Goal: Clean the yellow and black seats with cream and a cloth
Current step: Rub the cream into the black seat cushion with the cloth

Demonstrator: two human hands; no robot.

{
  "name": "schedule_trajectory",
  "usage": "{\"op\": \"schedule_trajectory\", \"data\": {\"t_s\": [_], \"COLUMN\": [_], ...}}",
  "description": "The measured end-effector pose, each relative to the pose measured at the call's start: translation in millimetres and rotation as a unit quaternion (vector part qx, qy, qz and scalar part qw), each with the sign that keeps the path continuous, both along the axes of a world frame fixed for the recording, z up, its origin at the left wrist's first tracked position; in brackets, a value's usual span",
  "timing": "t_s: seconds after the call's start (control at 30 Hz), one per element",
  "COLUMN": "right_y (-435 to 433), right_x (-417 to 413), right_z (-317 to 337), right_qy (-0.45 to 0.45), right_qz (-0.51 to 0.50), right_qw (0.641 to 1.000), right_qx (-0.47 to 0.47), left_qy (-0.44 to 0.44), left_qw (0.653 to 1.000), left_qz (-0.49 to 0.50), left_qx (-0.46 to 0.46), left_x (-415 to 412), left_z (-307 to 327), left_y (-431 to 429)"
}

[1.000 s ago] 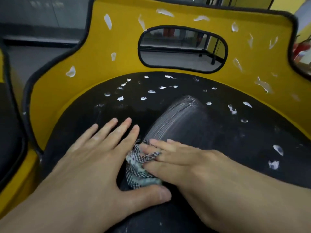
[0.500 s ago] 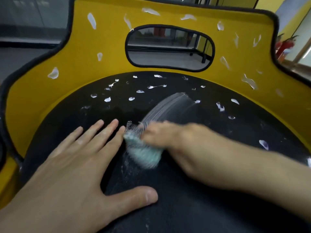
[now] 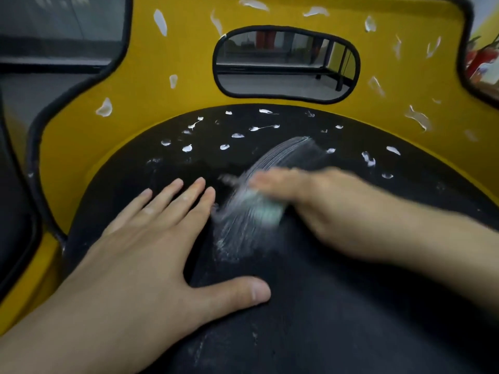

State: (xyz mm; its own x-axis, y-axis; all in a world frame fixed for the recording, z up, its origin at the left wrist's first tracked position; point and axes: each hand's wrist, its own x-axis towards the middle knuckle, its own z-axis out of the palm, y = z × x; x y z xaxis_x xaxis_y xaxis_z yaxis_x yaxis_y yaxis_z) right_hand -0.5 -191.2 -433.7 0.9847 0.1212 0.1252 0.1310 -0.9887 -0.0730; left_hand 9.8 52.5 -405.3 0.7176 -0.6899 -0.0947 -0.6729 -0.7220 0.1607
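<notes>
Both hands on black seat (image 3: 351, 306): left hand (image 3: 140, 260) flat, fingers (image 3: 172, 195) spread; right hand (image 3: 332, 209)'s straight fingers press cloth (image 3: 259, 211)

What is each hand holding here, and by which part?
Left hand lies flat on the seat, holding nothing. Right hand covers the cloth from above; blur hides any grip.

The right hand (image 3: 310, 209) is smeared by motion: its fingers cannot be told apart, nor whether they curl round the cloth (image 3: 253, 211) or press flat on it. The cloth is a pale blur with no readable pattern or edges, and it is partly hidden under that hand. The right forearm (image 3: 445, 252) runs off the right edge, and the left forearm (image 3: 67, 333) runs off the bottom. The neighbouring seat (image 3: 13, 225) is cut by the left edge. A red thing (image 3: 483, 58) at the right edge is too blurred to name.
</notes>
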Motion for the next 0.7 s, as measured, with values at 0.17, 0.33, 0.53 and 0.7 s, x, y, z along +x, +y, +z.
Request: {"op": "schedule_trajectory", "data": {"t_s": [0.17, 0.33, 0.53, 0.7], "right_y": [19, 31, -88, -64], "right_x": [-7, -42, 5, -23], "right_z": [18, 24, 47, 13], "right_qy": [-0.040, 0.017, 0.053, 0.000], "right_qz": [-0.013, 0.116, -0.227, -0.157], "right_qw": [0.999, 0.992, 0.972, 0.987], "right_qx": [0.019, 0.036, -0.025, -0.022], "left_qy": [0.001, 0.005, -0.005, -0.032], "left_qw": [1.000, 1.000, 1.000, 0.996], "left_qz": [0.000, 0.010, 0.007, -0.035], "left_qx": [0.008, -0.003, -0.004, -0.072], "left_x": [2, 3, 6, 12], "left_z": [0, -1, 1, -13], "left_y": [0, -3, -5, 1]}}
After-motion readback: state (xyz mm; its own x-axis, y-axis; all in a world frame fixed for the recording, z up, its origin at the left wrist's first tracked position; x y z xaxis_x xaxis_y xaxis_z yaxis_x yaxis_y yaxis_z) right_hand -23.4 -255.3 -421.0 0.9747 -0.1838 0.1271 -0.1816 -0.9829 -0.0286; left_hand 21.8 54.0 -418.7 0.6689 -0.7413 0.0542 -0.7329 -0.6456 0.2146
